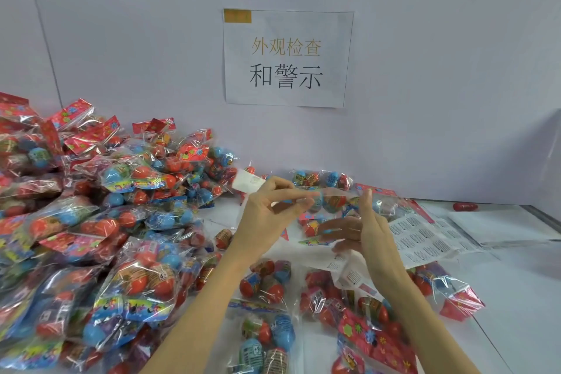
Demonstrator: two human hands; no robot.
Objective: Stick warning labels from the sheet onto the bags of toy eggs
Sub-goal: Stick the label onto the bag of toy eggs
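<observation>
Many bags (91, 237) wait unlabelled, I judge; left hand (267, 209) and right hand (364, 231) pinch one bag (334, 200) near the label sheet (425, 240).

Two bare forearms, left hand (267, 215), right hand (364, 240), no sleeves, slender fingers

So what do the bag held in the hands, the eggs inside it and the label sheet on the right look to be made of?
Clear crinkled bag held up: thin glossy plastic film, judging by its wrinkles and glare. Red and blue toy eggs inside: probably hard smooth plastic; they look shiny. White printed label sheet: matte paper, likely on a backing liner; it lies flat with small text blocks.
</observation>
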